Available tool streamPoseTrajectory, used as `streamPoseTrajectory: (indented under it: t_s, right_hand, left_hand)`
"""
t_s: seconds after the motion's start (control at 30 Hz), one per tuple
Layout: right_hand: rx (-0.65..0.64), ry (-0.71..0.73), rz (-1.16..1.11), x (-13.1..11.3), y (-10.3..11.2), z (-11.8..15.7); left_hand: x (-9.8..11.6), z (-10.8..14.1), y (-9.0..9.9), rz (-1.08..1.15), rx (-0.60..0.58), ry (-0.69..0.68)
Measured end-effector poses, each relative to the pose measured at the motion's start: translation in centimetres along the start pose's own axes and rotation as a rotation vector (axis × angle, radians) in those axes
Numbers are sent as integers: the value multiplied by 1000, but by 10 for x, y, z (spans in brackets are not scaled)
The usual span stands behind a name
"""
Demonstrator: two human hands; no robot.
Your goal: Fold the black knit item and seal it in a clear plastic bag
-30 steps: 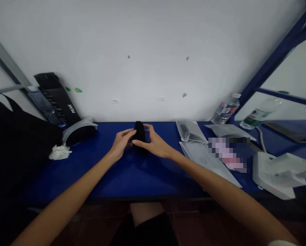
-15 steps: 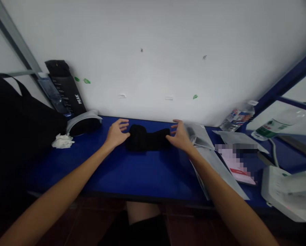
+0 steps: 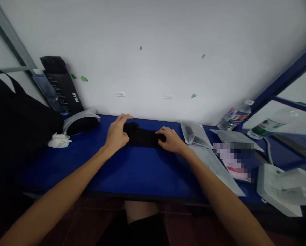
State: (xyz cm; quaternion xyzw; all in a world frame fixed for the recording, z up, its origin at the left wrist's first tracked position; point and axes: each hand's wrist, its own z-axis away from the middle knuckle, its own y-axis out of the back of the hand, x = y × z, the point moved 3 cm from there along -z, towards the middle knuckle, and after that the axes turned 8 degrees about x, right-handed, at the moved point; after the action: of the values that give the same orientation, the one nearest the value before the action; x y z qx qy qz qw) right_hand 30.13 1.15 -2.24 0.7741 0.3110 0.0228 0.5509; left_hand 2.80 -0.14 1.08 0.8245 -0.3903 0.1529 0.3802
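A long black cloth (image 3: 142, 137) lies flat and lengthwise on the blue tabletop (image 3: 142, 171), near the wall. My left hand (image 3: 116, 132) rests palm down over the cloth's left end, which looks bunched. My right hand (image 3: 169, 140) lies on the right end, with its fingers curled over the fabric. The hands are apart, with the middle of the cloth showing between them.
A black bag (image 3: 14, 116) fills the left side. Nearby are a tissue wad (image 3: 59, 140), a black case (image 3: 81, 124) and a black "PEAK" package (image 3: 62, 85). Plastic sleeves (image 3: 195, 134), a water bottle (image 3: 234, 119) and a white power strip (image 3: 275, 188) stand on the right.
The black cloth went from a bunched upright lump to a flat length along the table. Both hands spread apart, then came down onto its ends. The view tilted slightly.
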Motion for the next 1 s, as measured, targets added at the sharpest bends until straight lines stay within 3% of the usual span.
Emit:
streamPoseTrajectory:
  t_s: [0.1,0.27,0.37,0.43,0.6,0.73,0.9,1.0]
  right_hand:
    - [49,-1,15,3,3,-1]
    - [151,48,-52,-5,12,-1]
    - [146,73,-240,-9,22,-2]
    - [36,82,-413,-11,28,-1]
    - [-484,61,-633,-16,31,6]
    - [-579,22,-650,-17,35,9]
    - [-643,6,-634,-11,39,11]
    - [-703,-13,-657,-7,42,12]
  left_hand:
    - [-10,-13,20,-87,130,-4]
    - [-12,-14,9,-70,-144,-18]
    - [-4,-13,9,-80,-184,1]
    - [1,-13,15,-9,-226,30]
    - [5,-13,25,207,-379,134]
    - [5,-10,24,78,-531,140]
    - [14,-8,27,274,-733,118]
    - [16,-3,29,331,-967,215]
